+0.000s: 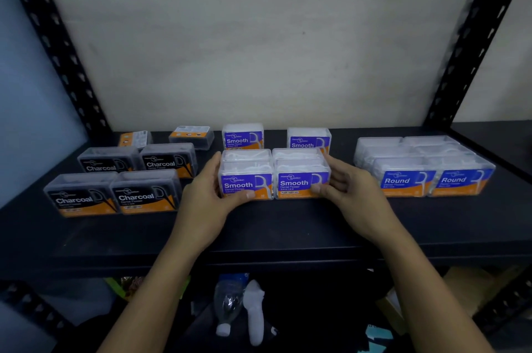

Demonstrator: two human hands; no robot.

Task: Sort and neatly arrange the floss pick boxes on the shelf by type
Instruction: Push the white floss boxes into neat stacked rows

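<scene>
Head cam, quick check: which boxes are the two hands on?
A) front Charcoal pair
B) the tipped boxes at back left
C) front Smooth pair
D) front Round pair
C: the left hand grips the outer side of the front left Smooth box and the right hand grips the outer side of the front right Smooth box, thumbs on the labels.

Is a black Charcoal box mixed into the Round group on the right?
No, the clear blue-labelled Round boxes stand alone; the black Charcoal boxes sit far left.
</scene>
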